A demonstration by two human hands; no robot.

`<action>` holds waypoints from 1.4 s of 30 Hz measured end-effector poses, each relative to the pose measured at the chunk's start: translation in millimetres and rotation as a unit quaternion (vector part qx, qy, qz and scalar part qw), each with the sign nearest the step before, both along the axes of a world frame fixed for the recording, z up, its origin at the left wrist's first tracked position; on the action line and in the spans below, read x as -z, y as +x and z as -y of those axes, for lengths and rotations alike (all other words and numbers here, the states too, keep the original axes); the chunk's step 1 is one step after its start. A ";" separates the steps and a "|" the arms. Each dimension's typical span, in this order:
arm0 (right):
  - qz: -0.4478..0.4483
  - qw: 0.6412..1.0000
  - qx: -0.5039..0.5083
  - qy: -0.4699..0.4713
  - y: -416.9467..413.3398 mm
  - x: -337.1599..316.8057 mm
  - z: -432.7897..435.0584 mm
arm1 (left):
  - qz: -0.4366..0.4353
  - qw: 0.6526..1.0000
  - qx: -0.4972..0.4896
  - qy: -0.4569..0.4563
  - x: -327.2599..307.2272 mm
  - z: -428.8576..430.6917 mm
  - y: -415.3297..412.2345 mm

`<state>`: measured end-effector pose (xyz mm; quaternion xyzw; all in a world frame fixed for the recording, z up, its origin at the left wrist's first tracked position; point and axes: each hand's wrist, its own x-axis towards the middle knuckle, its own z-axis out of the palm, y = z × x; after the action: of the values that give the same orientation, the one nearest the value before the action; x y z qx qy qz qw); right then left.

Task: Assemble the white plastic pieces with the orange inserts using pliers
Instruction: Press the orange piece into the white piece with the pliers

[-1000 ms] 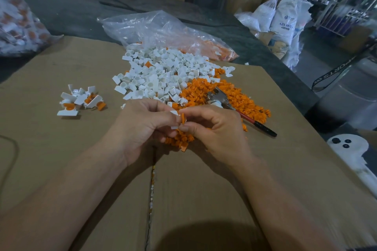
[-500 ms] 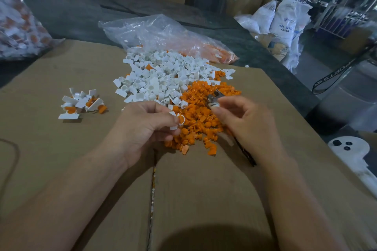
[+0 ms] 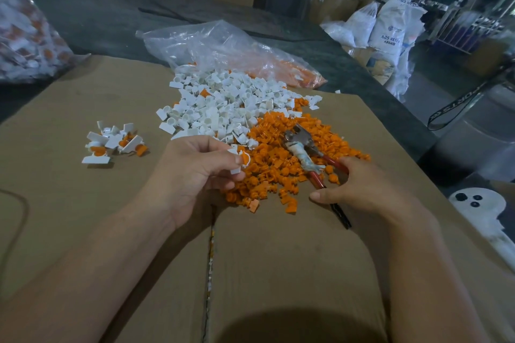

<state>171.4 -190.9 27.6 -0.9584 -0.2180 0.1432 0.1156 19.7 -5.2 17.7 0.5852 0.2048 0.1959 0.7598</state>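
My left hand [image 3: 195, 172] pinches a white plastic piece with an orange insert [image 3: 240, 160] above the near edge of the orange pile. Red-handled pliers [image 3: 303, 149] lie on the heap of orange inserts [image 3: 278, 175], jaws pointing away from me. My right hand [image 3: 359, 184] reaches over the pliers' handles, thumb under them and fingers curling above; a full grip does not show. A heap of white pieces [image 3: 223, 104] lies behind the orange one. Several assembled pieces [image 3: 114, 143] sit in a small group at the left.
The work surface is a brown cardboard box [image 3: 83, 217] with a centre seam. A clear plastic bag [image 3: 223, 50] lies behind the heaps, another filled bag [image 3: 25, 36] at far left. The box's right edge drops to the floor, where a white object [image 3: 479, 209] lies.
My right hand left the piece held by my left hand, swung right over the orange pile and came down at the pliers' handles. My left hand stayed put with the piece.
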 end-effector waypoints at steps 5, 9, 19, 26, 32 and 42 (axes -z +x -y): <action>0.054 0.998 0.016 0.011 -4.7 -2.3 -3.5 | 0.007 1.000 -0.009 0.003 0.6 -0.7 -0.2; 0.081 0.996 0.036 0.034 -6.7 -5.3 -5.3 | 0.019 1.000 -0.018 -0.002 1.7 -0.5 0.3; 0.161 0.976 0.013 0.146 -10.2 -8.5 -6.8 | 0.087 0.995 -0.038 -0.032 2.8 -2.6 1.2; 0.234 0.942 -0.074 0.230 -26.7 -6.2 -18.5 | 0.109 0.992 -0.053 -0.033 6.3 -3.8 4.3; 0.254 0.939 -0.100 0.208 -30.4 -0.5 -25.3 | 0.120 0.990 -0.063 -0.036 8.5 -4.5 7.9; 0.195 0.948 -0.138 0.211 -40.7 4.5 -33.0 | 0.144 0.987 -0.075 -0.017 7.6 -1.6 10.9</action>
<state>130.7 -157.9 23.1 -0.8818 -0.3917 -0.0814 0.2496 30.6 -3.6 10.1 0.5204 0.1400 0.3311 0.7746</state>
